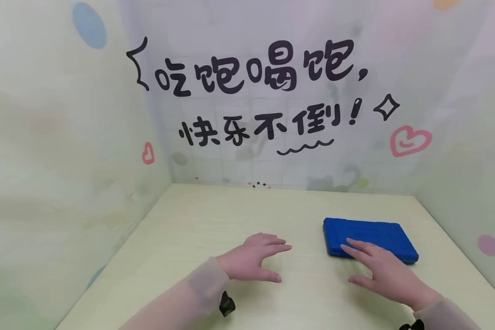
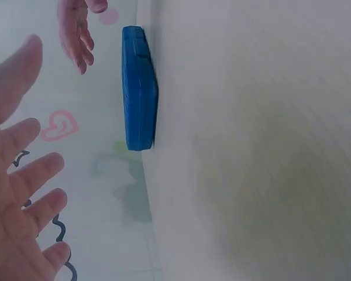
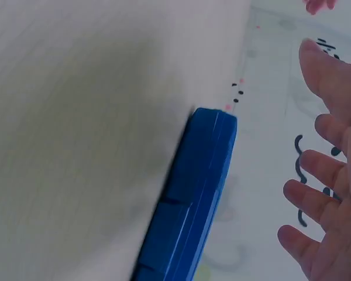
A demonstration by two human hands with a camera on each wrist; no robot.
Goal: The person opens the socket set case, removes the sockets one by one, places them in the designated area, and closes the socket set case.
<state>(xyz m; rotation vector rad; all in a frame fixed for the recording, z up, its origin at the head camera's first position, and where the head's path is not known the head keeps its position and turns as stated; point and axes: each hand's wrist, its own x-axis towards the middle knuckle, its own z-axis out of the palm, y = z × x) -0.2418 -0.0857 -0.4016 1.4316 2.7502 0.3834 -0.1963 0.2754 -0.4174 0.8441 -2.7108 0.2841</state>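
Note:
A flat blue plastic case [image 1: 379,233] lies closed on the table, right of the middle. My right hand [image 1: 383,272] hovers over the table just in front of it, fingers spread, its fingertips overlapping the case in the head view. The right wrist view shows the side of the case [image 3: 190,193] below the palm, apart from the fingers. My left hand [image 1: 253,259] is held above the table left of the case, fingers extended, holding nothing. In the left wrist view the case [image 2: 139,88] stands well beyond the left fingers.
The pale wooden table [image 1: 214,211] is enclosed by printed wall sheets at the back [image 1: 239,169] and both sides. Black lettering and pink hearts mark the back sheet. A small black piece [image 1: 227,304] sits at the left wrist, another [image 1: 412,325] at the right.

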